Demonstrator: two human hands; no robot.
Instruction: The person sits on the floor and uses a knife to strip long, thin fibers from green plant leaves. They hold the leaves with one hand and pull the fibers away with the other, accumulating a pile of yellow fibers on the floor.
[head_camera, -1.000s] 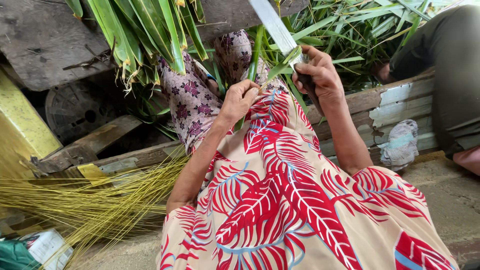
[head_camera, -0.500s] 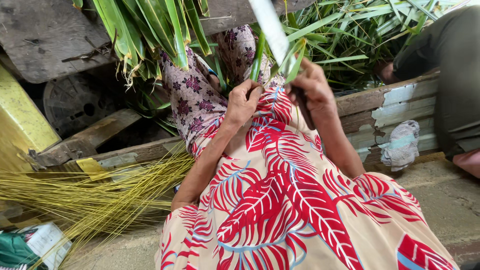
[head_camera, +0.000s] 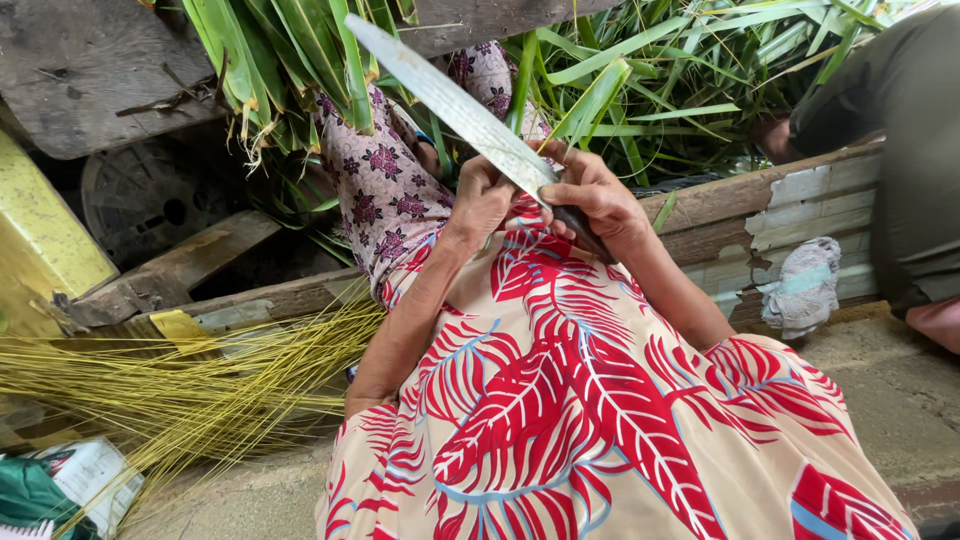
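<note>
Right hand (head_camera: 590, 200) clenched on long knife (head_camera: 450, 105), blade toward eleven o'clock, left hand (head_camera: 480, 195) pinching leaf strip (head_camera: 525, 75) for stripping.

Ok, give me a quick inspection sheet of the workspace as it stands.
Surface: the lap, covered in red leaf-print cloth; concrete floor beside it.
Job's things: long knife, blade pointing up and left; green palm leaves above the hands.
Clutter: pile of yellow leaf ribs at left; grey rag on a painted plank; wooden boards.
Grippers: right hand grips the knife handle; left hand sits against the blade.
Cables: nothing seen.
Surroundings: another person's sleeve at right.
</note>
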